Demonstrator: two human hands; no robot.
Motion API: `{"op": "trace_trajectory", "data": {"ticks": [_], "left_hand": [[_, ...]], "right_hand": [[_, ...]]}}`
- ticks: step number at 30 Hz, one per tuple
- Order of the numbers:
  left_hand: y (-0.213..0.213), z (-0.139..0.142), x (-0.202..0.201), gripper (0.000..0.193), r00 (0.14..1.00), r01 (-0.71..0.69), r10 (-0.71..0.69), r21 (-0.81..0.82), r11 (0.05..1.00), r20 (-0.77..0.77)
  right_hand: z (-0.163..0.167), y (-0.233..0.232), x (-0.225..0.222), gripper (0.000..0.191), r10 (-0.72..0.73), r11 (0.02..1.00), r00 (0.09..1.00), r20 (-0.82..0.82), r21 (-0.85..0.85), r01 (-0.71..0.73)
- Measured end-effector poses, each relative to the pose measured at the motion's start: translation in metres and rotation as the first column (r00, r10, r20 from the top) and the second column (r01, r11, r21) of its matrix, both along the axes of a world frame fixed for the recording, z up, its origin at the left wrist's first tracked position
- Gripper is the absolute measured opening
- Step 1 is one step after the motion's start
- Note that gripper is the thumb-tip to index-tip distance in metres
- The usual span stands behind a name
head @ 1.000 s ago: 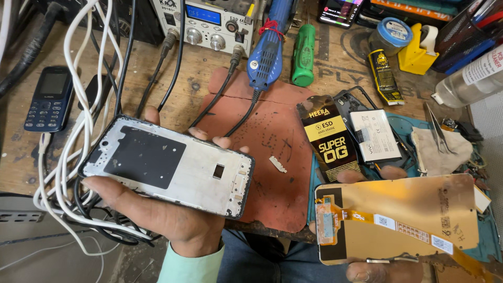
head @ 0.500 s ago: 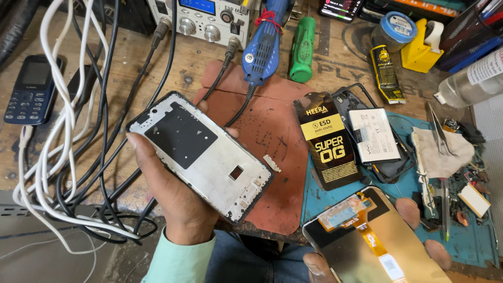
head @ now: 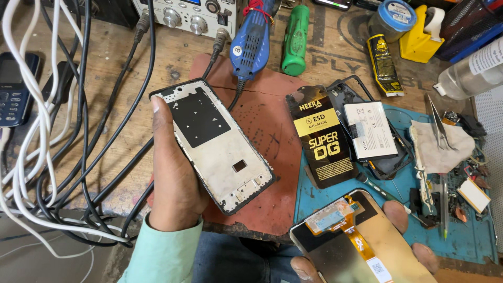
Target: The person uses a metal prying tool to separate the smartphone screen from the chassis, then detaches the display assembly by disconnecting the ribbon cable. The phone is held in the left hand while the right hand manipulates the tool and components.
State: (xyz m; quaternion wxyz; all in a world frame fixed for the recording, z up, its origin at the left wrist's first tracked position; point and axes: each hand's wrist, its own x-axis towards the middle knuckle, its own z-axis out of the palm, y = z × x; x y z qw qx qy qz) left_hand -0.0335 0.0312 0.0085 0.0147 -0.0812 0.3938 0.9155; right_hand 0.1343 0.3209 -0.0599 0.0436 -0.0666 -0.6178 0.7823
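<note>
My left hand [head: 175,178] grips a phone middle frame [head: 217,144], white-grey inside with a black patch near its top and a small square cut-out lower down. The frame is tilted, its top toward the far left, above a worn red mat [head: 267,131]. My right hand [head: 403,236], low at the right edge, holds a phone display panel [head: 361,246] back side up, with a copper-coloured back and an orange flex cable. Only the fingertips of that hand show around the panel's edges.
On the blue mat [head: 471,236] lie a black and yellow packet [head: 322,139], a phone back shell with a white battery [head: 372,131], tweezers [head: 437,123] and small parts. A blue rotary tool [head: 251,39], green screwdriver [head: 295,39], cables [head: 63,157] and a keypad phone [head: 13,89] crowd the bench.
My left hand has turned the frame from lying across to pointing up-left and brought it right. My right hand has dropped the display panel lower and tilted it.
</note>
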Motion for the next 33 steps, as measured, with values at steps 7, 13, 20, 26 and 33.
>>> {"op": "trace_trajectory", "data": {"ticks": [7,13,20,26,33], "left_hand": [[-0.014,0.007,-0.004,0.058,0.994,0.064,-0.063,-0.012,0.998,0.087],[-0.023,0.008,-0.007,0.056,0.993,0.079,-0.062,-0.172,0.982,0.104],[-0.021,0.004,-0.007,0.052,0.995,0.023,0.011,-0.351,0.936,0.095],[-0.02,0.002,-0.007,0.048,0.998,0.041,-0.054,-0.474,0.88,-0.014],[-0.019,0.022,-0.003,0.051,0.994,0.027,-0.088,-0.605,0.796,-0.071]], "right_hand": [[-0.002,-0.001,0.004,0.068,-0.009,1.0,1.0,0.012,-0.004,0.009],[-0.003,-0.003,0.006,0.063,-0.009,1.0,1.0,0.03,0.001,0.009],[-0.005,-0.003,0.008,0.057,-0.013,1.0,0.999,0.044,0.0,0.013],[-0.007,-0.006,0.007,0.051,-0.013,1.0,0.998,0.058,0.005,0.012],[-0.008,-0.012,0.005,0.046,-0.012,1.0,0.997,0.077,0.001,0.012]]}}
